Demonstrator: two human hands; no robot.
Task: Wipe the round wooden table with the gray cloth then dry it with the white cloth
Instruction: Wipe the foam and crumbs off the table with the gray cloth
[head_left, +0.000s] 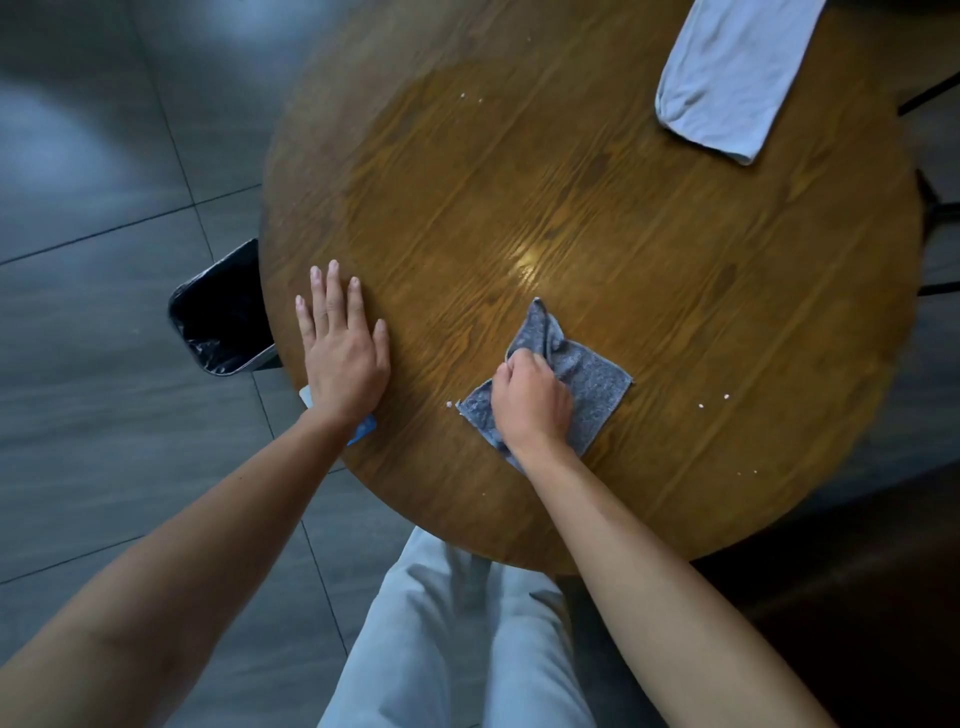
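The gray cloth (582, 374) is bunched under the closed right hand (530, 400), apparently for pressure while wiping. The left hand (340, 345) is laid flat and empty on the table (675, 260), likely for bracing. The white cloth (727, 73) is kept far beyond the right hand, seemingly for drying.

No text, label, brand, number or sign can be read anywhere in the view. A small blue and white item (363, 428) is partly hidden under the left wrist at the table's edge, and no print can be made out on it.
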